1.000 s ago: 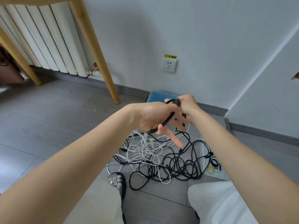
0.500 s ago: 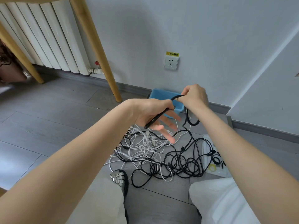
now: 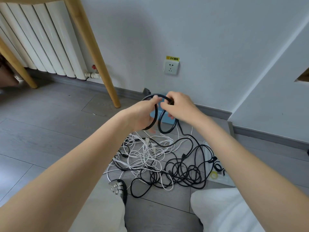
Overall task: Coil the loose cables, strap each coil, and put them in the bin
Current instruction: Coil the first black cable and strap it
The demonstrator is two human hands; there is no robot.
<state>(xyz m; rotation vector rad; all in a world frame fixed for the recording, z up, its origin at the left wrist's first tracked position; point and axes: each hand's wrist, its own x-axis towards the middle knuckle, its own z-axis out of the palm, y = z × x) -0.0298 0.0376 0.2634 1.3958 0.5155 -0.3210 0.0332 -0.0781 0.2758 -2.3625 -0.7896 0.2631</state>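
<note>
A thick black cable (image 3: 159, 124) hangs in two loops between my hands, its tail running down into a tangle of black cables (image 3: 184, 171) and white cables (image 3: 147, 153) on the floor. My left hand (image 3: 143, 113) grips the loops at the top with its thumb over the cable. My right hand (image 3: 177, 106) pinches the same cable just beside it. The blue bin (image 3: 167, 118) stands against the wall behind my hands and is mostly hidden by them.
A clear tray (image 3: 217, 174) with straps and a yellow tape roll lies at the right of the tangle. A wooden table leg (image 3: 100, 67) and a white radiator (image 3: 41, 39) stand at the left. My sandal (image 3: 117, 188) and knees are near the pile.
Both hands have risen and come together; the black cable now forms a second loop in my left hand. More cable has lifted off the pile.
</note>
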